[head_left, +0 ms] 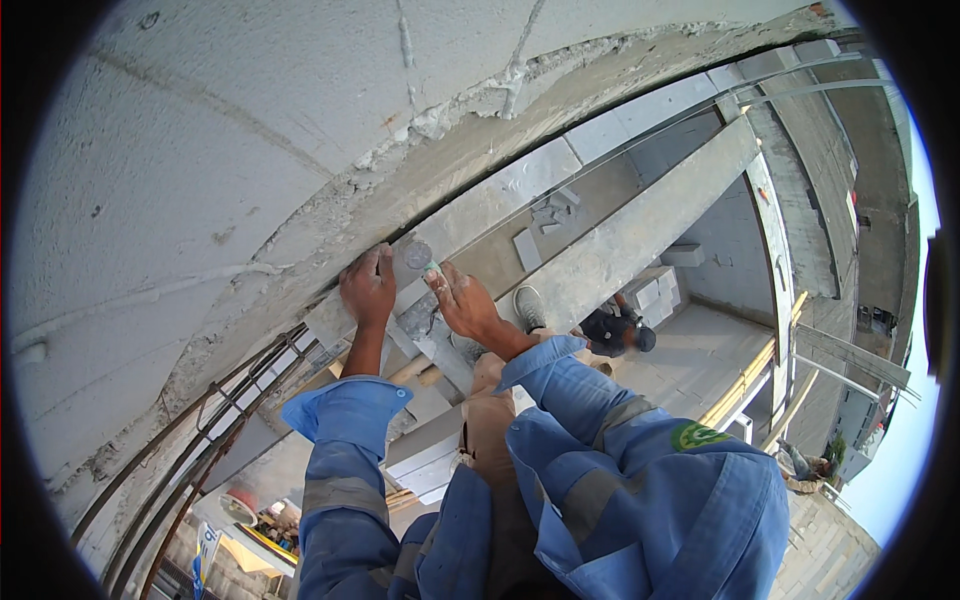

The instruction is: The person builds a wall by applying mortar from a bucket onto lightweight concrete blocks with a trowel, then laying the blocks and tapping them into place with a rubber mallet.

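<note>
My right hand (466, 303) is wrapped around the short handle of a mallet. The mallet's round grey head (418, 254) is up against the row of pale blocks (500, 200) under the concrete beam (300, 100). To its left, my left hand (368, 287) rests on the end of the block row, fingers laid on it and thumb apart. Both hands are dusty. Under my wrists, a grey dusty piece (418, 318) lies among block ends; its kind is unclear.
A long plank (650, 225) runs away to the right, with my shoe (530, 308) at its near end. Far below, another person (615, 330) bends beside stacked blocks (655, 293). Rusty rebar (200, 440) juts out at the lower left. Yellow poles (745, 380) stand right.
</note>
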The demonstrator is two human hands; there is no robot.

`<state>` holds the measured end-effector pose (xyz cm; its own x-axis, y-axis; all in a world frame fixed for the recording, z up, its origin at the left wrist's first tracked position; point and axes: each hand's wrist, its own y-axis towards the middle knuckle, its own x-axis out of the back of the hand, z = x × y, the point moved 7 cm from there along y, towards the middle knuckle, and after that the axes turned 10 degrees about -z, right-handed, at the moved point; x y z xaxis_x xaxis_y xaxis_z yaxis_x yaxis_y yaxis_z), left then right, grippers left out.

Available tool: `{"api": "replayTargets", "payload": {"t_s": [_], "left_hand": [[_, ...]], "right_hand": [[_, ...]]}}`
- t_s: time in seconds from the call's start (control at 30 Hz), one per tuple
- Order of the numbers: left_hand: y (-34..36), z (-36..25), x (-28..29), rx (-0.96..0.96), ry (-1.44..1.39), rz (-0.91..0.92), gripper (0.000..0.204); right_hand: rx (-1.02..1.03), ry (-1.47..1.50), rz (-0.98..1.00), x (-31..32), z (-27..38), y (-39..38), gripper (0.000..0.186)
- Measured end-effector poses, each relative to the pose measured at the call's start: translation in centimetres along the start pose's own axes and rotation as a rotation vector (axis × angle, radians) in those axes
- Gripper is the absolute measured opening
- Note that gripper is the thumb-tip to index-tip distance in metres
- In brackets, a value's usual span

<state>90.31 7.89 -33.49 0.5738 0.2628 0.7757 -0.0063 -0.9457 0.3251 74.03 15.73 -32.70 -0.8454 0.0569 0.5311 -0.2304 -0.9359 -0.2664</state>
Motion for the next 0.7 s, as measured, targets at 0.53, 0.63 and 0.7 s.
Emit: {"api": "replayTargets", "payload": {"t_s": [0.53,0.63,0.7], "left_hand": [[0.1,1.8,0.8,-0.268,-0.007,0.299,0.038],[-0.2,1.8,0.5,-0.232,0.012,0.363,0.037],[-0.2,1.8,0.7,-0.208,-0.025,0.339,0.036]], "right_hand": [[0.369,-0.165,-0.026,-1.3,-0.6,0.8,0.036],[0.088,-0.172,0.009,-1.6,-1.6,1.1,0.044],[0.126,-0.113,-0.037,-1.1,-0.2,0.8,0.044]]}}
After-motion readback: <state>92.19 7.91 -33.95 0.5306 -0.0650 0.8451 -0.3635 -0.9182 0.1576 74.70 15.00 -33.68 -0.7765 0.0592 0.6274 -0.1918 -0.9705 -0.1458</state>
